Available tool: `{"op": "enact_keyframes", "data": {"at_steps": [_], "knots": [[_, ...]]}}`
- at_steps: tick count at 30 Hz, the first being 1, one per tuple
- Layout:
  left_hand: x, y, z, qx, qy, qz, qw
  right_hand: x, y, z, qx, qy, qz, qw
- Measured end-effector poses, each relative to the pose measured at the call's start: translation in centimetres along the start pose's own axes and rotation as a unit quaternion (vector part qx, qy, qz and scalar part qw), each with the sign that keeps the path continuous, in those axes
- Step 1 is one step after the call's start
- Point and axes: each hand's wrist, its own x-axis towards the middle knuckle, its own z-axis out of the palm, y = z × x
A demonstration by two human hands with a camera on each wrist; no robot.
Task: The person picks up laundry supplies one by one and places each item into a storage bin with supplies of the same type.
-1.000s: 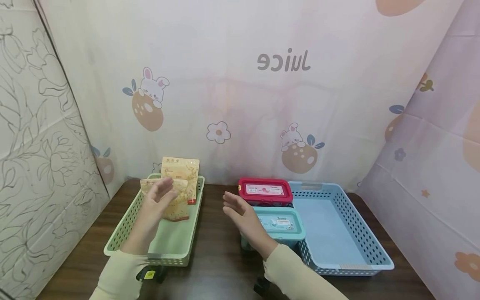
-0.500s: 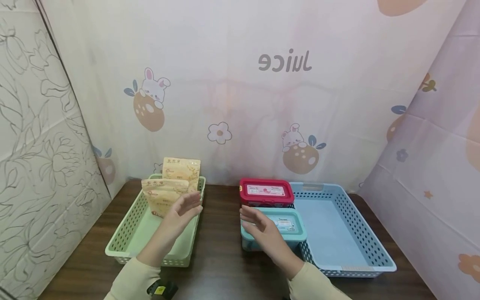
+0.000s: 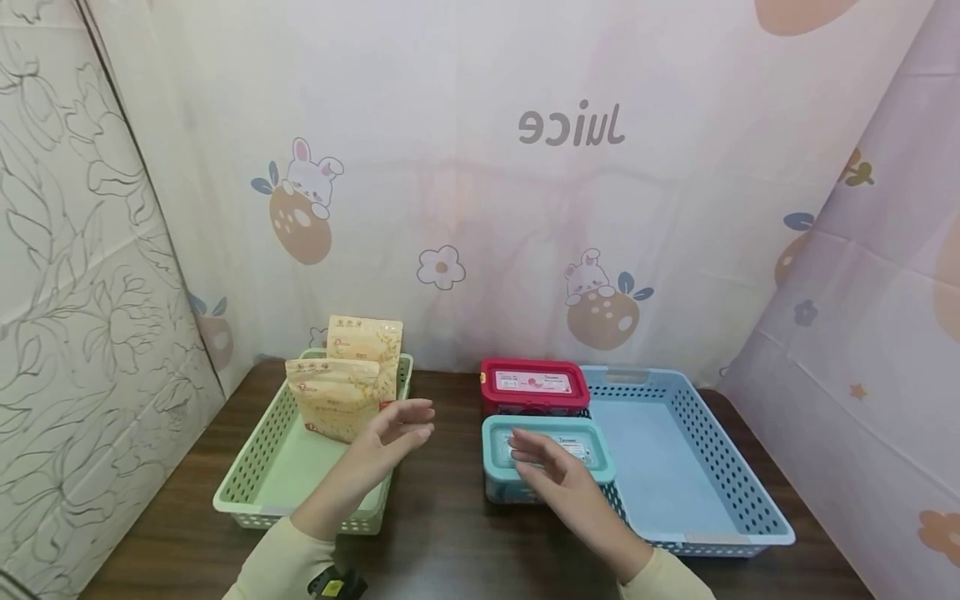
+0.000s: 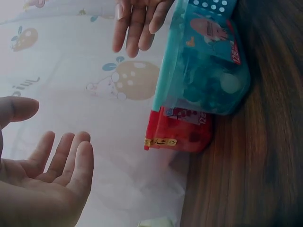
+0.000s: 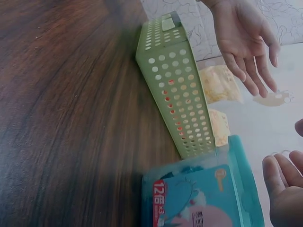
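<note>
In the head view my left hand (image 3: 381,454) hovers above the right edge of a green basket (image 3: 281,479), its fingers relaxed and holding nothing. Two yellow pouches (image 3: 341,396) stand toward the back of that basket, one behind the other. My right hand (image 3: 566,483) is in front of and over a teal-lidded box (image 3: 498,454), fingers loosely extended, gripping nothing. Behind this box is a red-lidded box (image 3: 532,383). The left wrist view shows both boxes from the side, with my left palm (image 4: 47,184) bare.
To the right of the boxes is a blue basket (image 3: 663,467) with perforated walls. All of it rests on a dark wooden table (image 3: 446,500). A printed curtain (image 3: 450,167) hangs behind, and more patterned cloth (image 3: 90,333) bounds the left side.
Both hands have shifted to the right and toward the front of the table. My left hand has moved away from the pouches, and my right hand now overlaps the teal-lidded box.
</note>
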Motion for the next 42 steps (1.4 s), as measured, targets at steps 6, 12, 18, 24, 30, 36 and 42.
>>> {"op": "enact_keyframes", "data": {"at_steps": [6, 12, 18, 24, 30, 36, 42], "knots": [[0.5, 0.4, 1.5, -0.004, -0.024, -0.004, 0.9997, -0.5, 0.4, -1.0, -0.002, 0.000, 0.000, 1.0000], [1.4, 0.0, 2.9, -0.003, -0.043, -0.005, 0.9991, -0.8, 0.8, -2.8, -0.011, -0.018, -0.017, 0.9996], [2.5, -1.0, 4.0, 0.009, -0.056, -0.006, 0.9984, -1.1, 0.8, -4.9, -0.092, -0.013, -0.017, 0.9955], [3.4, -1.2, 5.3, -0.008, -0.059, -0.018, 0.9981, -1.2, 0.6, -6.8, -0.129, 0.014, -0.004, 0.9915], [3.9, -1.4, 6.2, -0.025, -0.057, -0.022, 0.9978, -1.2, 0.7, -8.4, -0.145, 0.013, 0.012, 0.9893], [4.2, -1.2, 6.7, -0.018, -0.044, -0.032, 0.9984, -1.2, 0.7, -9.2, -0.148, 0.019, 0.023, 0.9886], [4.5, -1.4, 6.8, -0.010, -0.035, -0.047, 0.9982, -0.9, 0.6, -10.2, -0.189, 0.043, 0.002, 0.9809]]}}
